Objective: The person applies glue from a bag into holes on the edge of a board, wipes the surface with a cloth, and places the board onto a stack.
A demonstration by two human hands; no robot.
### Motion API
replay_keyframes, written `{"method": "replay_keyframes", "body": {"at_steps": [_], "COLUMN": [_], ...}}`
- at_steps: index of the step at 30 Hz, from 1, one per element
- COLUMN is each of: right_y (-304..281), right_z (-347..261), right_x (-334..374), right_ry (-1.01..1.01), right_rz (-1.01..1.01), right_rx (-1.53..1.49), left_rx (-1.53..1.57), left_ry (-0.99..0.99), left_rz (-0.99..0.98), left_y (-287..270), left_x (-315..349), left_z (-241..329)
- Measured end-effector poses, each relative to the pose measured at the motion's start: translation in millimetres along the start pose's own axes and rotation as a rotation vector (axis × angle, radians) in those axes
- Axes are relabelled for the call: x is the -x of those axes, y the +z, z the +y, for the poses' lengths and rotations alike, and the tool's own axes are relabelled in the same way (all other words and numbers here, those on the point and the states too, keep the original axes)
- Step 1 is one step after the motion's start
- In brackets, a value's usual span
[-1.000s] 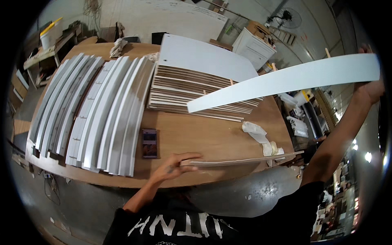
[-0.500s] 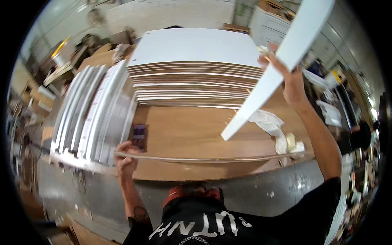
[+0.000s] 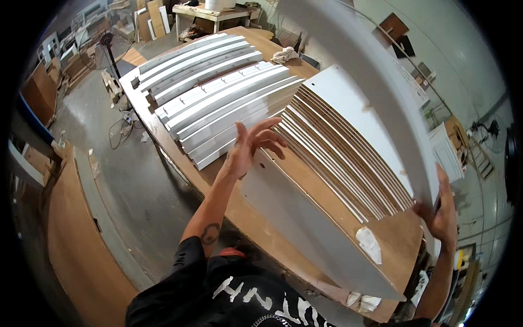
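My left hand (image 3: 251, 148) is open with fingers spread. It hovers at the left end of a thin white panel (image 3: 305, 218) that stands on its long edge along the near side of the table. I cannot tell whether it touches the panel. My right hand (image 3: 440, 215) grips the lower end of a long white board (image 3: 381, 82), which slants up over the back of the table and blurs with motion. Below that board lies a stack of white panels (image 3: 338, 158) with brown edges showing.
Several white strips (image 3: 218, 103) lie in rows on the left of the wooden table (image 3: 381, 283). White cloths rest at its right (image 3: 369, 245) and near (image 3: 370, 303) edges. A rag (image 3: 285, 55) sits at the back. Beyond is a workbench (image 3: 218, 13); a brown sheet (image 3: 76, 234) lies at left.
The view has turned to the left. My left hand has let go of the panel's end and spread its fingers. The board in my right hand has swung up and across to the left.
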State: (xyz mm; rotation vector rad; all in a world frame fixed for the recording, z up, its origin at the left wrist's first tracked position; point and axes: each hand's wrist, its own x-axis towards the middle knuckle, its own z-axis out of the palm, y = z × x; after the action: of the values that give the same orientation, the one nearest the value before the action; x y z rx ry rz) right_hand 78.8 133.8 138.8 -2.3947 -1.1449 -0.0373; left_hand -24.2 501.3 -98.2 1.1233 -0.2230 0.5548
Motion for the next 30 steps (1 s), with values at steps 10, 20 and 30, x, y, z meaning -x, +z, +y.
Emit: {"method": "replay_keyframes", "body": {"at_steps": [10, 20, 30], "right_y": [2, 25, 32], "right_z": [-12, -21, -24], "right_x": [33, 53, 57], "right_ry": [0.222, 0.168, 0.131], "right_rz": [-0.583, -0.562, -0.553], "right_rx": [0.124, 0.077, 0.135], "left_rx": [0.119, 0.061, 0.096], "left_ry": [0.234, 0.095, 0.075], "left_rz": [0.074, 0.128, 0.134], "left_y": [-4, -6, -18], "left_x": [9, 17, 22], "left_z": [-13, -1, -9]}}
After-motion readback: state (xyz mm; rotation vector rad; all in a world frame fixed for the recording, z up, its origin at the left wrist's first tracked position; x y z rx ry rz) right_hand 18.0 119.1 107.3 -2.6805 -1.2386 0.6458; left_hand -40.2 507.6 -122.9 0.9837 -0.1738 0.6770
